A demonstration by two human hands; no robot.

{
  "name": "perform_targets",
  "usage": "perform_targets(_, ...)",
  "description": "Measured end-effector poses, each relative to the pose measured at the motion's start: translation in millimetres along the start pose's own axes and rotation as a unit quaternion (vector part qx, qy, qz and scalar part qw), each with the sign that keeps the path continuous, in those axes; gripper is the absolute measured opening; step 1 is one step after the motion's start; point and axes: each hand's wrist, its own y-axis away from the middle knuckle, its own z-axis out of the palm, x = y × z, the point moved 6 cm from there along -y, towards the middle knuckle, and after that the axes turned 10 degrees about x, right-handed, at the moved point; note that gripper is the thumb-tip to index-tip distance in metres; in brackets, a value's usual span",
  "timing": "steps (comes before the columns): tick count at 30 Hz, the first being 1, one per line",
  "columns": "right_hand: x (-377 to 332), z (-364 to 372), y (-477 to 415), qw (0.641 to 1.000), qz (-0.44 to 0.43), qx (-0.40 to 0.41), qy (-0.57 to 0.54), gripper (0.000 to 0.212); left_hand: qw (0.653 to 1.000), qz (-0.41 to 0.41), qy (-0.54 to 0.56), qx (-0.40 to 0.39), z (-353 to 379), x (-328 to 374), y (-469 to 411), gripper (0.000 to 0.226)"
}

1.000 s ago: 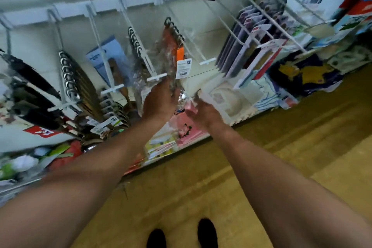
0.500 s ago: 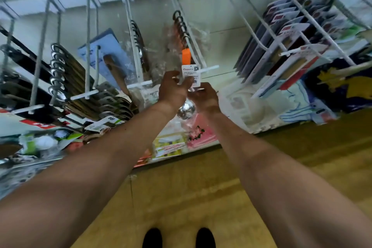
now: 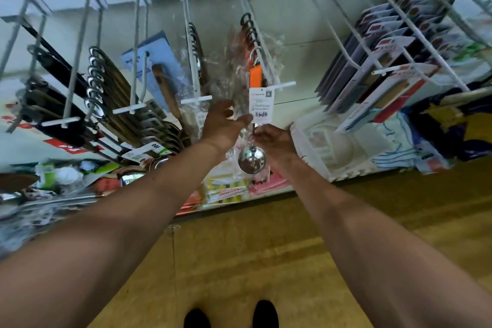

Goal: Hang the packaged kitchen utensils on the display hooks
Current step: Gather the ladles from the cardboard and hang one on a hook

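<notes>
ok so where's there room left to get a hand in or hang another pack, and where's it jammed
Freest: the bare hook and the open wall between the orange-handled ladles and the carded packs. Crowded: the ladles' own hook, the wooden-handled utensils further left, and the carded packs themselves.

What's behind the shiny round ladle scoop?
A pink packet and a yellow packet show behind the ladle. What lies straight behind its bowl is covered.
</notes>
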Motion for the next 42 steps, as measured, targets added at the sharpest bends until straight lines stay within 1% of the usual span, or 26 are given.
perform_targets(1,1,-1,2,1.000,-0.003,-0.009,0.013,0.021,1.000,0.011,0.002,-0.017,0,4,2,0.046)
perform_targets(2,4,-3,3,1.000,-0.007,-0.011,0.026,0.019,0.999,0.021,0.015,-0.042,2,9,4,0.036)
perform_targets(4,6,-8,7,0.999,-0.016,-0.014,0.040,0.008,0.994,0.022,0.058,-0.092,6,19,10,0.025)
perform_targets(6,6,-12,12,0.999,-0.009,-0.013,0.034,0.015,0.990,0.016,0.065,-0.121,7,26,16,0.023)
perform_targets(8,11,-14,17,1.000,-0.002,-0.024,0.016,0.012,0.988,0.016,0.064,-0.143,7,26,20,0.023)
perform_targets(10,15,-16,23,1.000,-0.004,-0.030,-0.001,0.024,0.985,0.015,0.056,-0.161,5,23,26,0.022)
perform_targets(12,18,-19,28,0.999,0.000,-0.027,-0.029,0.027,0.983,0.017,0.042,-0.177,4,21,33,0.023)
perform_targets(16,23,-12,38,0.997,0.008,-0.044,-0.058,0.018,0.981,0.003,0.053,-0.184,-7,12,41,0.025)
perform_targets(17,26,-8,43,0.997,0.018,-0.056,-0.055,0.017,0.982,-0.004,0.055,-0.179,-13,7,43,0.025)
perform_targets(20,34,10,65,0.996,0.037,-0.083,0.003,0.013,0.983,-0.032,0.064,-0.170,-39,-13,49,0.021)
perform_targets(23,41,43,86,0.992,0.037,-0.116,0.016,0.011,0.984,-0.062,0.064,-0.152,-85,-34,52,0.021)
perform_targets(26,43,96,112,0.982,0.024,-0.179,0.062,0.011,0.987,-0.085,0.052,-0.125,-151,-53,53,0.032)
perform_targets(29,41,163,141,0.967,-0.010,-0.233,0.105,0.013,0.990,-0.095,0.044,-0.090,-225,-71,55,0.022)
perform_targets(32,44,232,174,0.947,-0.046,-0.282,0.145,0.019,0.993,-0.101,0.048,-0.046,-298,-89,64,0.020)
perform_targets(35,50,293,214,0.930,-0.048,-0.327,0.159,0.017,0.989,-0.116,0.091,0.006,-365,-112,80,0.018)
perform_targets(37,53,333,239,0.924,-0.050,-0.341,0.164,0.018,0.984,-0.121,0.121,0.050,-411,-131,88,0.018)
perform_targets(40,61,393,282,0.908,-0.056,-0.370,0.187,0.021,0.970,-0.135,0.157,0.131,-483,-166,103,0.025)
perform_targets(42,66,433,320,0.896,-0.055,-0.395,0.197,0.017,0.957,-0.141,0.183,0.176,-534,-188,122,0.030)
